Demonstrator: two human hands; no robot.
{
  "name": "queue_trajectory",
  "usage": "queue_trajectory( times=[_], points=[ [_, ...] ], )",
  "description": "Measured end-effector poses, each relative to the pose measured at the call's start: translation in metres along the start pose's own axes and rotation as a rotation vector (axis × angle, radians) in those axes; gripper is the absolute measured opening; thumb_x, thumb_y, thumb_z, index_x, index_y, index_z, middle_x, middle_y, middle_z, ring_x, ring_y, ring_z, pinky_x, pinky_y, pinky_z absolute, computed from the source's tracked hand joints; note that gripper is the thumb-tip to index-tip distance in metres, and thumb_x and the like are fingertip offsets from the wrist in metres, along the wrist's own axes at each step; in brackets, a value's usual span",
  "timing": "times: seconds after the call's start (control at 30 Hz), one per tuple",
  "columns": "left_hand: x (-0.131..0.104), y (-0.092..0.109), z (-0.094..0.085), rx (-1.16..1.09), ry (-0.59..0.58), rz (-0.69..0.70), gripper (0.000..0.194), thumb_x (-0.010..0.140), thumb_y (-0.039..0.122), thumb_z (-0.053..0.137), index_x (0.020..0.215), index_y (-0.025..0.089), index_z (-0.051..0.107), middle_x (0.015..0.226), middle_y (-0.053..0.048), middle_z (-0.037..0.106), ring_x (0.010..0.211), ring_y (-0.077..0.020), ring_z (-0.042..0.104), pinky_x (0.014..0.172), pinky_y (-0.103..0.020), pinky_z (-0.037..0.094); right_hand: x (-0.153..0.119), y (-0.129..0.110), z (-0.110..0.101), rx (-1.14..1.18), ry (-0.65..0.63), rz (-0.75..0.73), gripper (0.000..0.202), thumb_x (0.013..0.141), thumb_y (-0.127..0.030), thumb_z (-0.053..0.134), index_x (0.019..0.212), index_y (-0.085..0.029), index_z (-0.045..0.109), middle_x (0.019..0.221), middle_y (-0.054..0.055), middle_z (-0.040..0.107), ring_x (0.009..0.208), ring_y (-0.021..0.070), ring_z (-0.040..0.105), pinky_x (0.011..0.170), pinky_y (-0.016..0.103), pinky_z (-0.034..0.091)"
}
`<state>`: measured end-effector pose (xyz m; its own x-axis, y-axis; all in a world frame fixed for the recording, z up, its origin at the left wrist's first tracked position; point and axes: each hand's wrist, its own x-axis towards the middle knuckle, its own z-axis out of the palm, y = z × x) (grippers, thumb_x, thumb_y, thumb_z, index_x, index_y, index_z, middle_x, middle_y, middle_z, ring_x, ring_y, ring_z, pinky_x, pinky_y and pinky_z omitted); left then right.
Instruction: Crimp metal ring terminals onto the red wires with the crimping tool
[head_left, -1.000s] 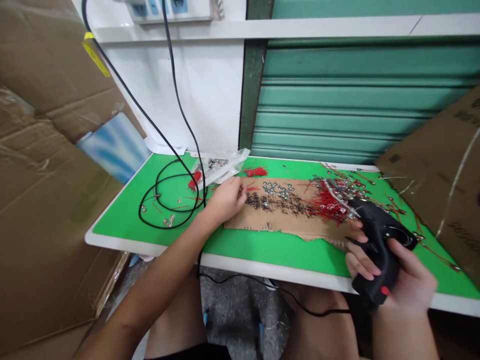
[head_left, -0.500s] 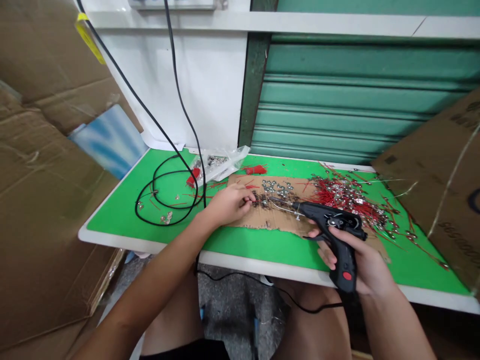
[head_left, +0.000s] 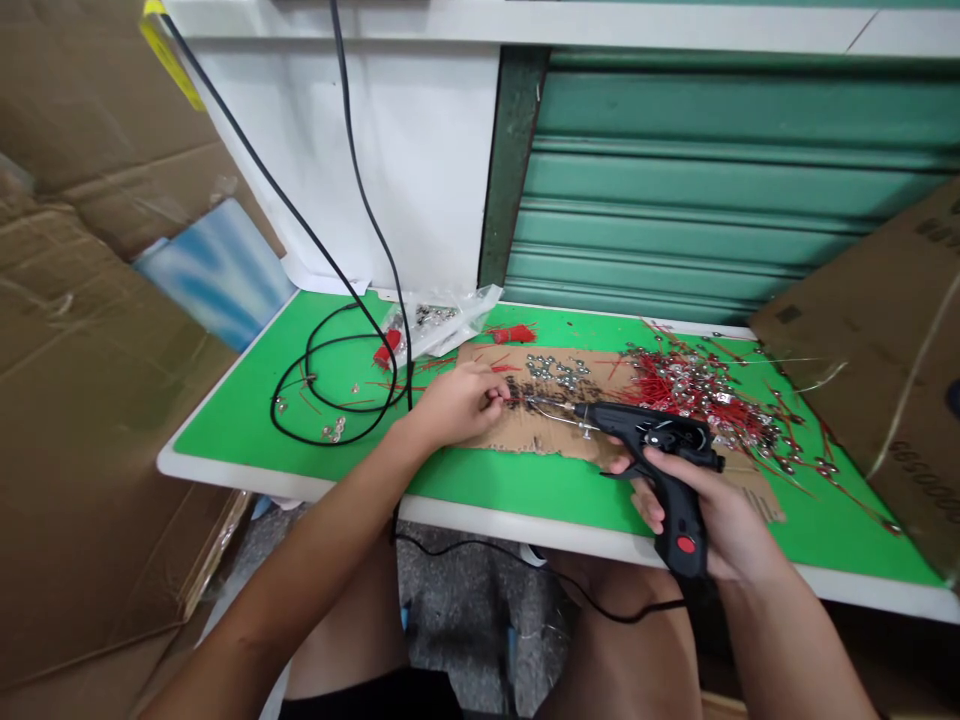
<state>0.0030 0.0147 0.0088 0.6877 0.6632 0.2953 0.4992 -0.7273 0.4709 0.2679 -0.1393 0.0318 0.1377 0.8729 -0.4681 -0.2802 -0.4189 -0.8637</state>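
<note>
A black soldering gun with a red button on its grip is wrapped in my right hand. Its thin metal tip reaches left over a scorched cardboard sheet. Just left of that tip, my left hand pinches a thin red wire above the dark burn marks; the end between the fingers is hidden. Behind the tip, small round metal pieces lie in a group on the cardboard. Whether the tip touches anything is too small to tell.
A heap of red wires with metal pieces covers the right of the green tabletop. A plastic bag, a red wire bundle and a looped black cable lie left and back. Cardboard boxes flank the table.
The soldering gun in my right hand has shifted slightly left, bringing its tip closer to my left fingers. My left hand stays almost in place. The camera view has tilted a little.
</note>
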Motion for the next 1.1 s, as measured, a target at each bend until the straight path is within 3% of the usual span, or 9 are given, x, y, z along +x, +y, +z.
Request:
queue_trajectory(
  times=[0.3, 0.83, 1.1],
  points=[
    [0.001, 0.008, 0.002, 0.104, 0.054, -0.13, 0.005, 0.082, 0.019, 0.063, 0.084, 0.02, 0.069, 0.093, -0.006, 0.072, 0.092, -0.0225, 0.066, 0.081, -0.033, 0.053, -0.002, -0.001, 0.002, -0.042, 0.0, 0.013, 0.036, 0.071, -0.05, 0.085, 0.083, -0.018, 0.072, 0.048, 0.001, 0.054, 0.045, 0.0137, 0.046, 0.04, 0.023, 0.036],
    [0.003, 0.014, 0.004, 0.089, 0.031, -0.115, 0.005, 0.083, 0.021, 0.063, 0.083, 0.019, 0.068, 0.091, -0.006, 0.072, 0.089, -0.0211, 0.066, 0.076, -0.031, 0.052, -0.004, -0.006, 0.009, -0.092, 0.053, 0.061, 0.046, 0.058, -0.056, 0.091, 0.073, -0.017, 0.072, 0.051, 0.002, 0.058, 0.043, 0.0111, 0.047, 0.039, 0.021, 0.037],
    [0.003, 0.014, 0.006, 0.068, 0.042, -0.133, 0.005, 0.082, 0.021, 0.064, 0.082, 0.019, 0.068, 0.088, -0.005, 0.072, 0.086, -0.0198, 0.066, 0.074, -0.03, 0.051, -0.004, -0.007, 0.005, -0.133, 0.016, 0.076, 0.038, 0.067, -0.055, 0.085, 0.074, -0.02, 0.072, 0.05, 0.002, 0.055, 0.042, 0.0135, 0.047, 0.036, 0.023, 0.037]
  ],
)
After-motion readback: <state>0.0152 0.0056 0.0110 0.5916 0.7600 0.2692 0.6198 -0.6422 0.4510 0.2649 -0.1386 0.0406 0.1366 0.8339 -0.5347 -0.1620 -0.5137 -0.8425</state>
